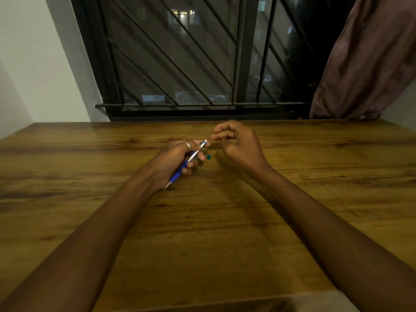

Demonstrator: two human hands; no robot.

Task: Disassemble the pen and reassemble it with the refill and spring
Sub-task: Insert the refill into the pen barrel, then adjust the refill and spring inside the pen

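Note:
My left hand (pixel 177 158), with a ring on one finger, grips a blue and silver pen (pixel 186 164) around its middle. The pen points its metal tip toward me and its white-capped rear end up and to the right. My right hand (pixel 238 143) hovers just right of that rear end, fingers curled loosely with thumb and forefinger close together; whether they pinch a tiny part cannot be seen. A small teal piece (pixel 208 156) lies on the wooden table (pixel 225 221) between the two hands.
The table runs up to a barred window (pixel 180 64) at the back. A brownish curtain (pixel 364 64) hangs at the back right. A white wall stands on the left.

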